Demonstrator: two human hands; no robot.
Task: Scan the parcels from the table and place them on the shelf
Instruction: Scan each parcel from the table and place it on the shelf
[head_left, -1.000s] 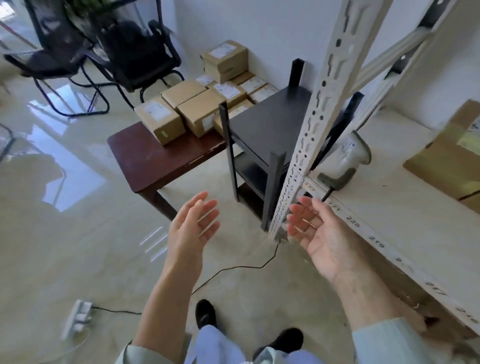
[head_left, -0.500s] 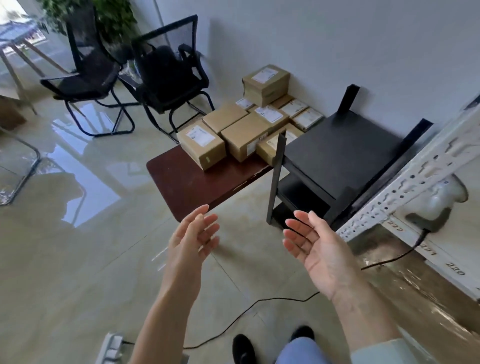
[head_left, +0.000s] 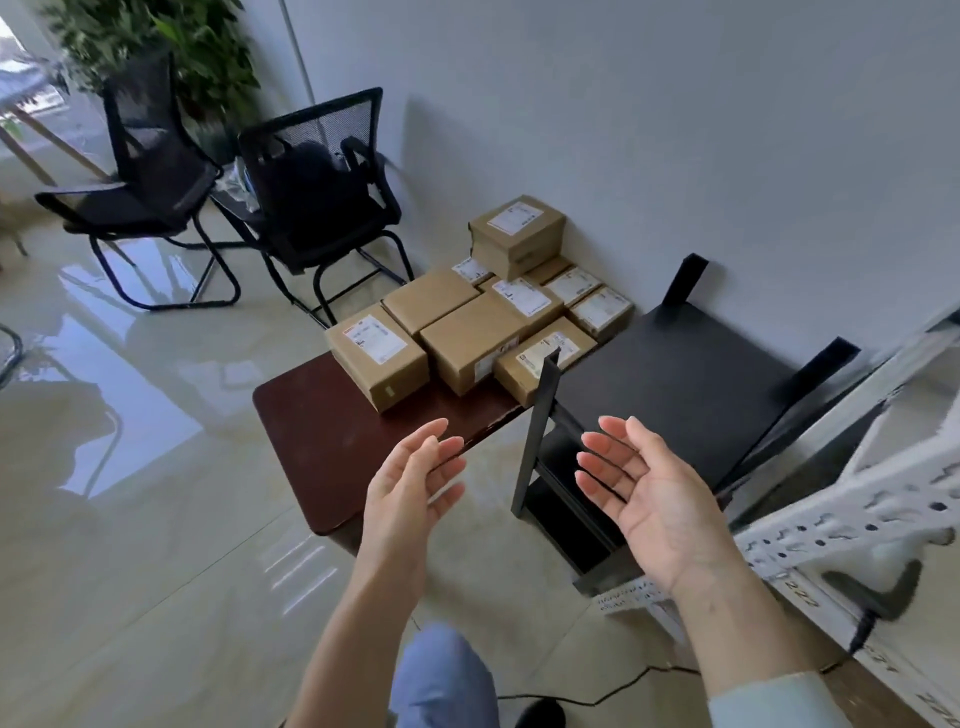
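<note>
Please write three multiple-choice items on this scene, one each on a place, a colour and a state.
1. Where does the topmost parcel sit?
A. stacked on other parcels by the wall
B. on a chair
C. on the black rack

2. What colour is the table under the parcels?
A. white
B. dark reddish brown
C. green

3. What are the hands doing?
A. both grip one parcel
B. the left holds a scanner
C. both are open and empty

Answers:
1 A: it rests on the pile at the table's far end, next to the wall.
2 B: its bare near part is glossy dark red-brown.
3 C: the left hand and right hand have relaxed fingers, short of the parcels.
</note>
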